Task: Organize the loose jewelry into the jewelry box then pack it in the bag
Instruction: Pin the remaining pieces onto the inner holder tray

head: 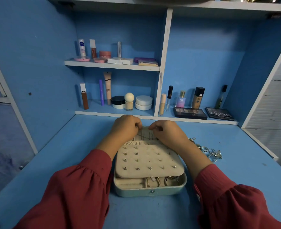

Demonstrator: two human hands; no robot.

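- A person in dark red sleeves sits at a blue desk (54,162), seen from above through a head camera looking down at both hands.
- An open jewelry box (150,187), pale green outside and cream inside, sits at lower centre of the frame, between the forearms.
- A cream earring panel (148,160) lies across the box, dotted with small studs in rows.
- Below the panel, the box's front compartments show a few rings and ring rolls.
- The box's lid (146,135) stands up at the far edge, at centre frame; thin chains (147,137) hang across its lining.
- The left hand (125,128) curls over the lid's upper left edge, fingertips pinching at the top rim.
- The right hand (167,132) curls over the upper right edge, fingers pinching something fine at the rim, likely a chain end; too small to tell for sure.
- Loose jewelry (209,151), silver rings and a clasp, lies in a small heap on the desk at right of centre, just beyond the right forearm and outside the box.
- Shelves across the upper half of the frame hold makeup bottles, jars and palettes.
- No bag is in view.
- Judgement: the step in hand seems to be fastening a necklace onto the lid's hooks.
- Judgement: the task is partway; the heap still waits.
- Judgement: the next move calls for seating the chain with a fine pinch, then reaching right for the rings without dragging a sleeve through them.
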